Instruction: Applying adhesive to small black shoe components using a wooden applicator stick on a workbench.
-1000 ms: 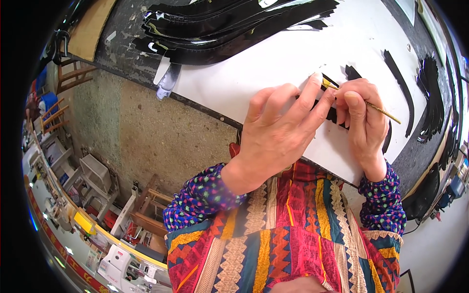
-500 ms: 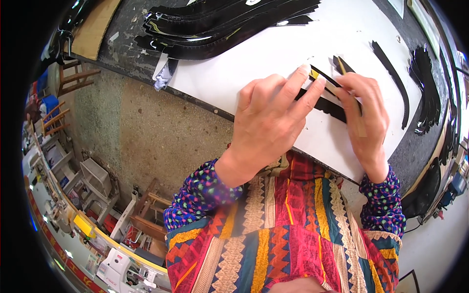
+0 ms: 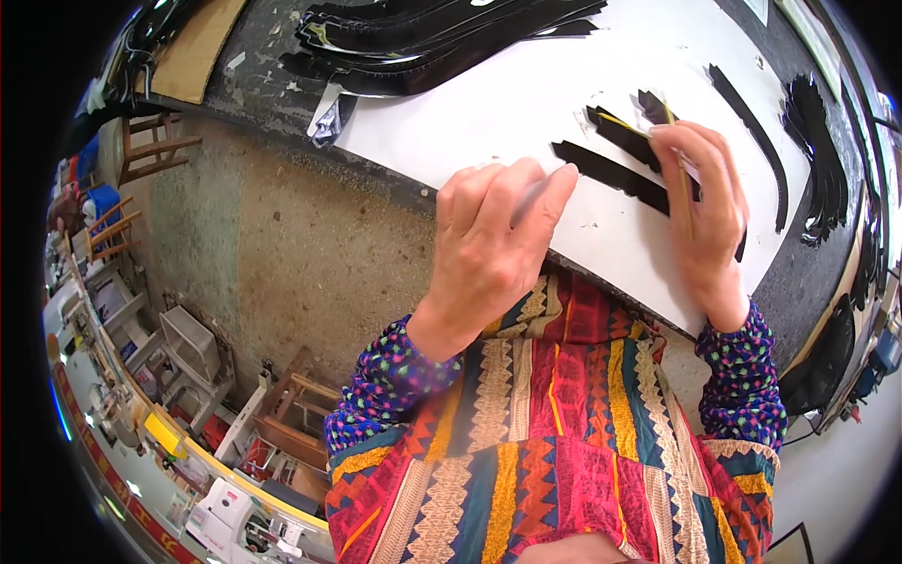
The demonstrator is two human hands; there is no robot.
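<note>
Head view: the two hands have come apart. A second ago they were bunched together over one black strip, the left fingers covering it. Now the left hand has drawn back toward seven o'clock and sits at the near edge of the white board, its fingers curled loosely together with the tips on the board; whether they pinch anything I cannot tell. That withdrawal uncovers the long black strip, which lies flat on the board between the hands, seemingly left in place.

The right hand, at about three o'clock from the left, is closed around a thin yellow stick. The stick earlier pointed off toward four o'clock; now it runs nearly upright across the fingers, its tip by a shorter black piece just past the fingertips.

The heap of black curved strips at twelve o'clock and the single curved strip at two o'clock look as they did.
</note>
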